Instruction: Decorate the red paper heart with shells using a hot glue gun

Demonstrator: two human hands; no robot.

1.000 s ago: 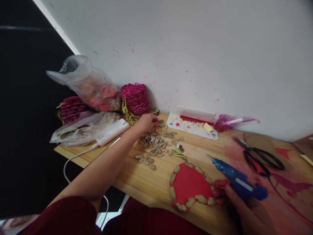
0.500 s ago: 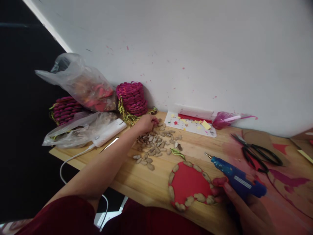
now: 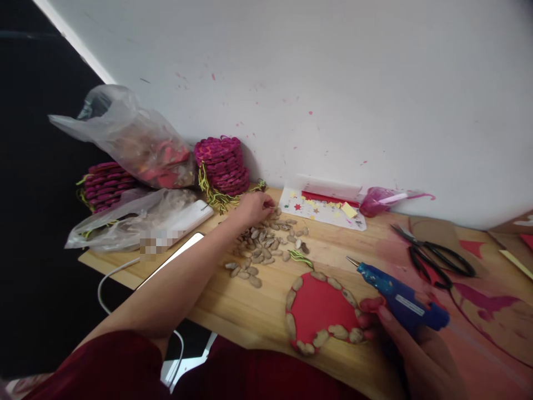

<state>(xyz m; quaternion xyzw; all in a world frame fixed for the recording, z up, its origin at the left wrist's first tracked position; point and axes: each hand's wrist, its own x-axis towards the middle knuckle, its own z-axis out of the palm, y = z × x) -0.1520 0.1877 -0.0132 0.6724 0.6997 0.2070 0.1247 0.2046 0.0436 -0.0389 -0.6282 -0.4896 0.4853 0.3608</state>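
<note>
Right hand (image 3: 420, 355) cut off below.

**White wall behind a pale wooden desk**

A white wall (image 3: 333, 83), flecked with small pink and red specks, meets the back edge of the wooden desk (image 3: 250, 311). The desk top is light, plank-grained wood, stained pink toward its right end. Beyond its left edge lies a dark, unlit space (image 3: 33, 233). The light is soft and even.

Wooden table (image 3: 258, 311): shell pile (image 3: 266, 241), red disc (image 3: 320, 308), black scissors (image 3: 441, 258), plastic bags (image 3: 137, 216), sticker sheet (image 3: 322, 210), magenta woven stacks (image 3: 220, 164).
</note>
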